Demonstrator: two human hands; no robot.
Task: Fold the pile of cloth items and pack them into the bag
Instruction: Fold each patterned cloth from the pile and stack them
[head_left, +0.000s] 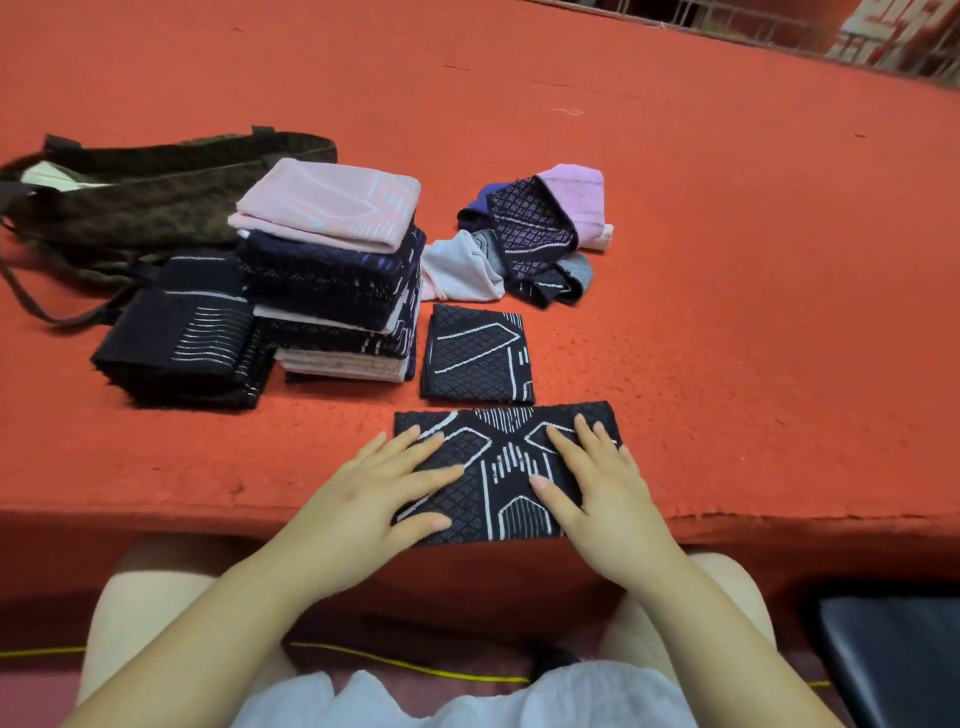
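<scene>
both hands (363, 493) (597, 478) lie flat, gripping nothing, on the soft half-folded black patterned cloth (506, 457) (limp, light), so pinch its 3 o'clock edge

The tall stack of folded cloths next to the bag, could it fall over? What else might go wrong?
Maybe. The tall stack of folded pink and dark cloths looks uneven, so adding more could topple it. The black patterned cloth under the left hand and right hand overhangs the red table edge, so it could slide off.

Red table cover (727, 260). Brown bag (130, 197). Black cloth (506, 467) with white lines. Pink cloth (332, 202) on top of stack.
</scene>
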